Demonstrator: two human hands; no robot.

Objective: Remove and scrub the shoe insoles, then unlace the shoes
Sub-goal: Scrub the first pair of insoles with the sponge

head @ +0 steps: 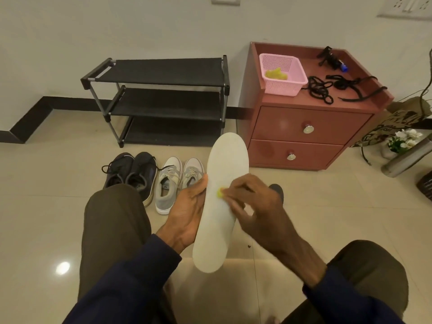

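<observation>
Fingertips of our right hand were bunched together, pinching a small yellow scrubber against the face of the white insole. Our left hand gripped that insole along its left edge, thumb on the front and fingers curled behind. We held it above the floor between our knees, heel end near and toe end far.

Beyond our left knee, a pair of dark lace-up shoes and a pair of grey-and-white sneakers stood side by side on the tiles, both pairs laced. Farther off, a black three-tier shoe rack stood against the wall. To its right was a reddish two-drawer cabinet. Its top carried a pink basket with something yellow inside, and loose black laces lay just beside the basket.
</observation>
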